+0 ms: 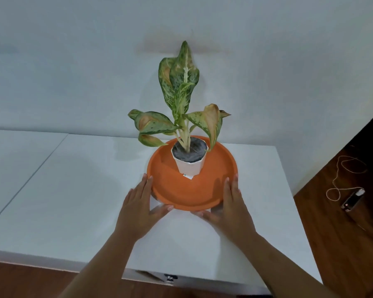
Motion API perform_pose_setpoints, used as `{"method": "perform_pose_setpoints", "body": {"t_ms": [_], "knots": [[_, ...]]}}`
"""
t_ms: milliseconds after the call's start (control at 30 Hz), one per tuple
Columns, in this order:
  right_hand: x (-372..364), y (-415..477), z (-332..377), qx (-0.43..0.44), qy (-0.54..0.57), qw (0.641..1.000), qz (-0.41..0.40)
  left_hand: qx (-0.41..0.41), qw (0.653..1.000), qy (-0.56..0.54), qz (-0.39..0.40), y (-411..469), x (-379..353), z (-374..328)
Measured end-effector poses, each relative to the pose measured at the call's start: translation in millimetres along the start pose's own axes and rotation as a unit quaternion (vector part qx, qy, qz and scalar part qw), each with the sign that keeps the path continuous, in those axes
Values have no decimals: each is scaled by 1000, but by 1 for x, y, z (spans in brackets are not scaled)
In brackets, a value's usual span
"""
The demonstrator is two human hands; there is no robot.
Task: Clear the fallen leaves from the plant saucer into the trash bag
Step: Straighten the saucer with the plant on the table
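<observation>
An orange plant saucer (187, 192) sits on a white table (73, 190). In it stands a white pot (190, 166) with a spotted green plant (181, 87); some of its leaves are browning. My left hand (138, 209) holds the saucer's left near rim, fingers along the side and thumb under the front edge. My right hand (230, 209) holds the right near rim the same way. I see no loose leaves on the saucer's visible floor. No trash bag is in view.
A plain white wall rises behind the table. The table's right edge drops to a dark wooden floor, where a phone (353, 201) and a coiled cable (342, 175) lie. A seam (30, 177) runs across the table on the left.
</observation>
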State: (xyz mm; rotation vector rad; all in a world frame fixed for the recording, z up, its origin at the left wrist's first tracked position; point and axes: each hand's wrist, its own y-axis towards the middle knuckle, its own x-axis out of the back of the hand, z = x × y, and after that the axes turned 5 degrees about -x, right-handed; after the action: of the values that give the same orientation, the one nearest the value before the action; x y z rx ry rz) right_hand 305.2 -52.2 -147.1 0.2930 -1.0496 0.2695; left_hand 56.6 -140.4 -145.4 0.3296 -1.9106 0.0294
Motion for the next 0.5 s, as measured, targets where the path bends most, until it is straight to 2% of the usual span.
{"method": "perform_pose_setpoints", "body": {"t_ms": [200, 500], "knots": [[-18, 10, 20, -42, -8, 999, 11, -14, 1000, -6, 21, 19, 8, 24], [-23, 21, 23, -42, -30, 999, -3, -34, 999, 14, -12, 27, 8, 30]]}}
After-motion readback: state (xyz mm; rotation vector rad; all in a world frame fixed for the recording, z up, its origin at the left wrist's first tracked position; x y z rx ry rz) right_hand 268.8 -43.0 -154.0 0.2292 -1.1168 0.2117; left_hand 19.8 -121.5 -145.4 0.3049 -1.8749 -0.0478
